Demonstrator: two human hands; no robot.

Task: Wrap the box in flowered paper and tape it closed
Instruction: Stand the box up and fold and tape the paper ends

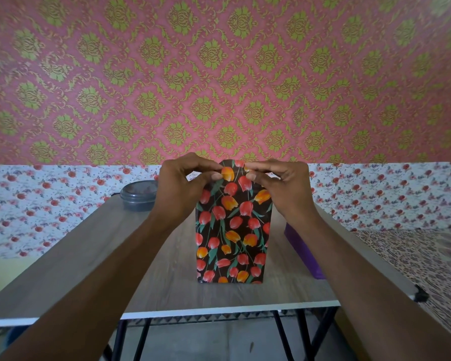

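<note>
A tall box (231, 238) stands upright on end in the middle of the wooden table (94, 251). Black paper printed with red and orange tulips covers its near face. At the top the paper narrows into a folded flap (232, 170). My left hand (182, 188) pinches the flap's left side with thumb and fingers. My right hand (279, 188) pinches its right side in the same way. Both hands hide the box's upper corners. No tape is visible.
A round dark lidded container (138, 195) sits at the far left of the table, behind my left hand. A purple object (303, 252) lies right of the box, partly under my right forearm. A patterned wall rises right behind the table. A leopard-print surface (414, 259) is at right.
</note>
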